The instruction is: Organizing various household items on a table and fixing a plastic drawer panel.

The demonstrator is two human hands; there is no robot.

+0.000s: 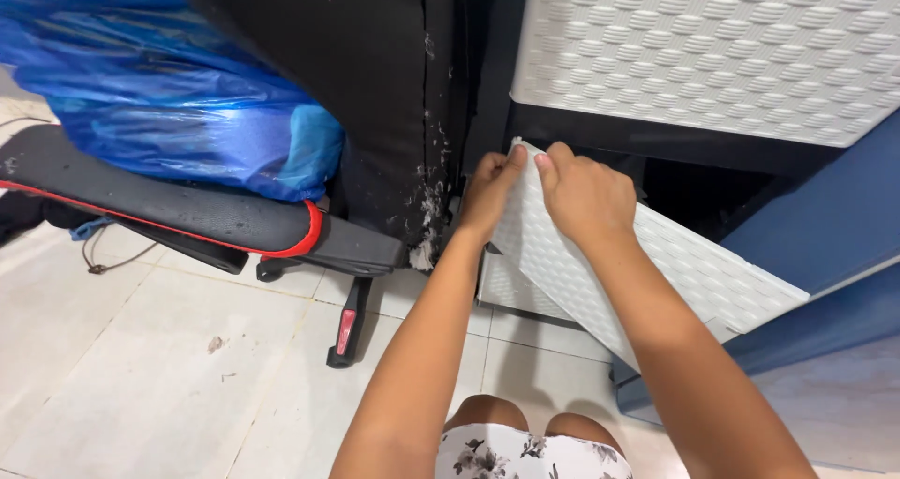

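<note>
Two hands meet at the upper corner of one white panel, a flat plastic board moulded with a woven, basket-like relief. The left hand pinches that corner with fingers and thumb closed on the edge; the right hand lies just beside it, fingers curled over the same edge and palm pressed on the panel's face. The two hands are close together, their fingertips nearly touching at the corner.

The panel is tilted, its gripped corner high and its far end slanting down and away from the hands. It leans out of a dark opening in the cabinet, whose upper front carries a second white face of the same woven pattern, directly above the panel. A third piece of that pattern shows just below the panel's gripped corner, near the floor. A blue cabinet side stands beyond the panel's far end.

On the other side of the panel from that blue wall is one black office chair, its fabric torn with white stuffing showing beside the left hand. One black armrest with red trim juts out farther from the panel, and one blue plastic bag sits on the seat. Pale floor tiles lie beneath, and the person's two knees and a flowered hem show below the panel.
</note>
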